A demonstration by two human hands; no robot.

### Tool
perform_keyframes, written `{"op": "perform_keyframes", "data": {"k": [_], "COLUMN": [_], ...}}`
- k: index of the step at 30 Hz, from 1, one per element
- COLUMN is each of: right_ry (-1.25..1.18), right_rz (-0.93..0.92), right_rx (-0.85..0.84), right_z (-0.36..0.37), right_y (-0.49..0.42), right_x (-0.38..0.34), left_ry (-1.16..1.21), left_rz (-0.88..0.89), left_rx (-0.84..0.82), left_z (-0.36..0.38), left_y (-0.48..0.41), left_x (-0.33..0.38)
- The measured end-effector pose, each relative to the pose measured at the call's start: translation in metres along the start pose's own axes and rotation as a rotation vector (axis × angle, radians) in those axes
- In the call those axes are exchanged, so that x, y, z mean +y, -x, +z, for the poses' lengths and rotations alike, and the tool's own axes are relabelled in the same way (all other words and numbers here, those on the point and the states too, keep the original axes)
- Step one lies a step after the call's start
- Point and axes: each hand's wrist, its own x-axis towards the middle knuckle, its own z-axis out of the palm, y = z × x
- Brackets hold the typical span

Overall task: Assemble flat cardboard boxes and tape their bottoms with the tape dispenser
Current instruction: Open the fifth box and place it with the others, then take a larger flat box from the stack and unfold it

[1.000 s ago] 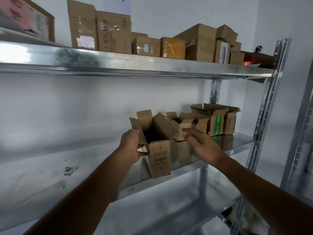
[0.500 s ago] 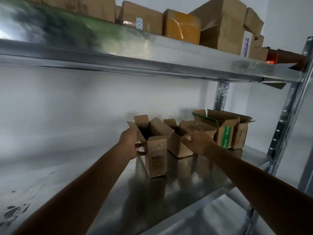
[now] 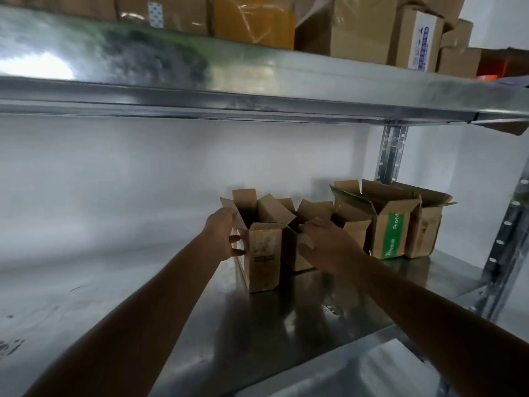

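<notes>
fingers (image 3: 235, 239) clamped on narrow box (image 3: 264, 255), tipping risk

gripping its left wall with the left hand (image 3: 221, 233), upright on the metal shelf (image 3: 286, 325), flaps open. hovering loose and unclenched with the right hand (image 3: 323, 243) at the second box (image 3: 353, 234); cannot tell whether touching. could topple it or shunt neighbours if pushed sideways too hard. cannot see any box bottom, nor a tape dispenser. beyond, green-printed box (image 3: 393, 233) hiding much of the last box (image 3: 423, 233).

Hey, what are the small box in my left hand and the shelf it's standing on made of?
Small box, gripped by the left hand: brown cardboard with a matte finish, likely corrugated. The signs are its creased open flaps and the dark print on its front.
Shelf: sheet metal, probably galvanised steel. It is grey and glossy, mirrors the boxes, and has a folded front lip.
</notes>
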Motion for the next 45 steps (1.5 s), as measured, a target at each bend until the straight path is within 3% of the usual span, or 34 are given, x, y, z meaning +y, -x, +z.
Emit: {"op": "perform_keyframes", "data": {"k": [4, 7, 10, 15, 18, 20, 25, 31, 37, 45], "right_ry": [0.046, -0.116, -0.189, -0.292, -0.305, -0.345, -0.397, -0.504, -0.607, -0.667], "right_rz": [-0.052, -0.040, -0.152, -0.391, -0.471, -0.530, -0.724, -0.922, -1.025, -1.022], "right_rx": [-0.044, 0.104, 0.274, 0.282, 0.243, 0.194, 0.051, -0.046, -0.089, -0.207], "right_z": [-0.017, -0.038, -0.054, -0.044, -0.022, -0.008, 0.009, 0.004, -0.001, 0.016], "right_y": [0.005, 0.011, 0.021, 0.043, 0.052, 0.058, 0.082, 0.136, 0.204, 0.253], "right_x": [0.002, -0.006, -0.023, -0.094, -0.155, -0.196, -0.314, -0.471, -0.607, -0.734], "left_ry": [0.002, -0.046, -0.192, -0.866, -1.308, -1.420, -1.524, -1.455, -1.436, -1.394], "left_rz": [0.013, 0.067, 0.176, 0.665, 0.789, 0.833, 0.637, 0.417, 0.318, 0.199], "left_rx": [-0.014, 0.061, 0.116, 0.337, 0.536, 0.609, 0.801, 1.043, 1.192, 1.174], "left_z": [0.002, -0.005, -0.020, -0.077, -0.132, -0.178, -0.289, -0.413, -0.512, -0.624], "left_y": [0.011, 0.021, 0.038, 0.082, 0.118, 0.149, 0.237, 0.353, 0.465, 0.538], "left_x": [0.004, 0.009, 0.010, -0.011, -0.028, -0.037, -0.040, -0.035, -0.030, -0.024]}}
